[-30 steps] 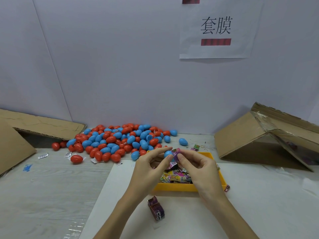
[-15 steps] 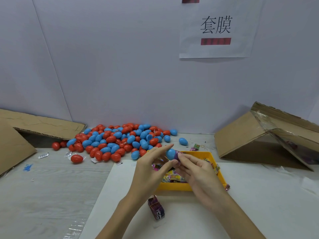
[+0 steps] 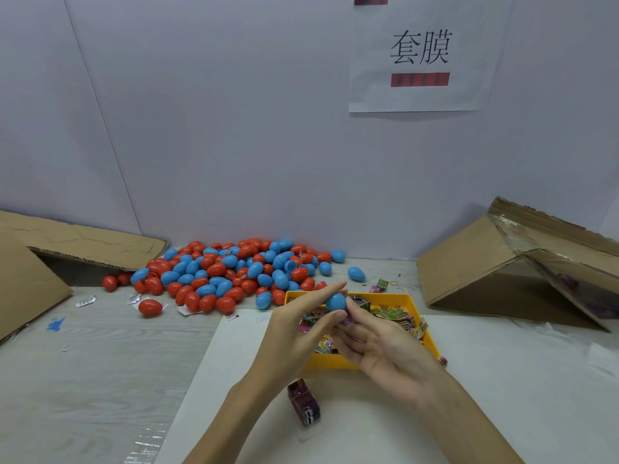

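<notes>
A blue plastic egg is held above the yellow tray, pinched between the thumb and fingers of my left hand. A purple printed sleeve sits around the egg's lower end. My right hand is palm up under the egg, its fingertips on the sleeve. The tray holds several colourful printed sleeves. A bundle of purple sleeves lies on the white sheet in front of the tray.
A heap of red and blue eggs lies at the back against the wall. Tilted cardboard boxes stand at the far left and far right. A paper sign hangs on the wall.
The sleeve has gone from between both hands' fingertips onto the blue egg's lower end. My right hand has turned palm up and dropped beneath the egg.
</notes>
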